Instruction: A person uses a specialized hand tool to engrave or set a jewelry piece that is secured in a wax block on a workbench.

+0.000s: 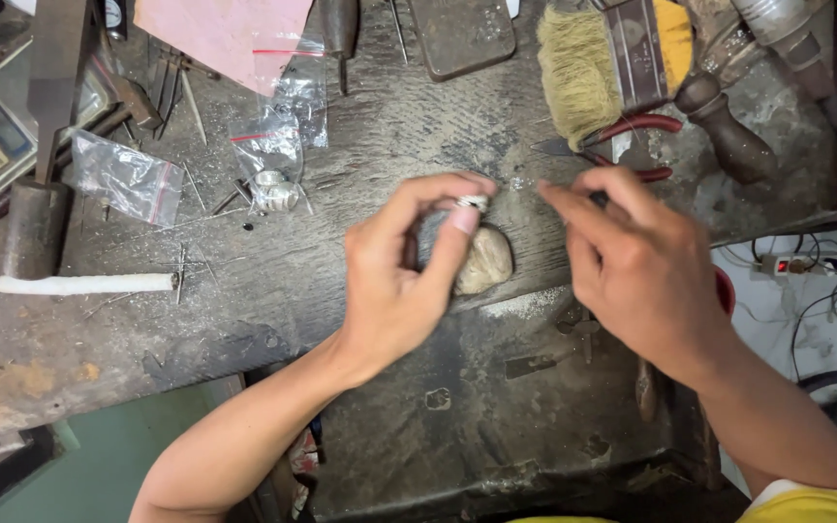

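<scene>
Head view: your left hand [394,281] pinches a small silver ring [474,202] between thumb and forefinger, above a tan lump [485,261] near the bench's [244,291] front edge. Your right hand [632,271] hovers just beside the ring — fingers pinched, on what I cannot tell. More rings [276,192] lie toward the back, left — a brush [593,68] at the back right.
</scene>
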